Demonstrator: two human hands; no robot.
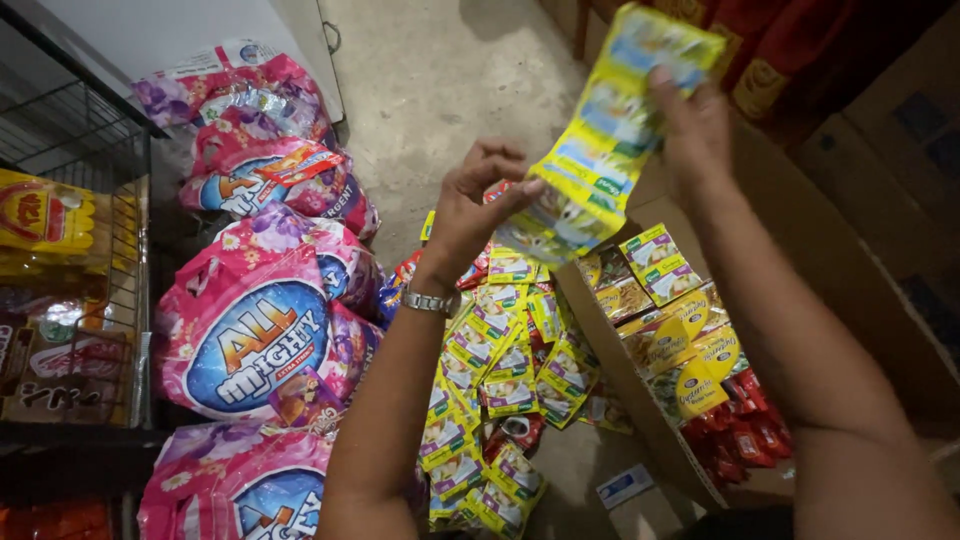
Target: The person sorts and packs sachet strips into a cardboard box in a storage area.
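Observation:
I hold a strip of joined yellow-green sachets [600,140] up in the air with both hands. My right hand [695,125] grips its upper part. My left hand [478,205], with a metal watch on the wrist, pinches the lower end between thumb and fingers. Below them, more strips of yellow sachets [495,380] hang and pile down toward the floor. Just right of that pile, an open cardboard box [610,350] holds yellow and red sachets.
Large pink plastic bags of detergent [255,320] are stacked at the left. A black wire rack [70,260] with packaged goods stands at the far left. Brown cardboard boxes [880,180] line the right side. Bare concrete floor [440,80] lies ahead.

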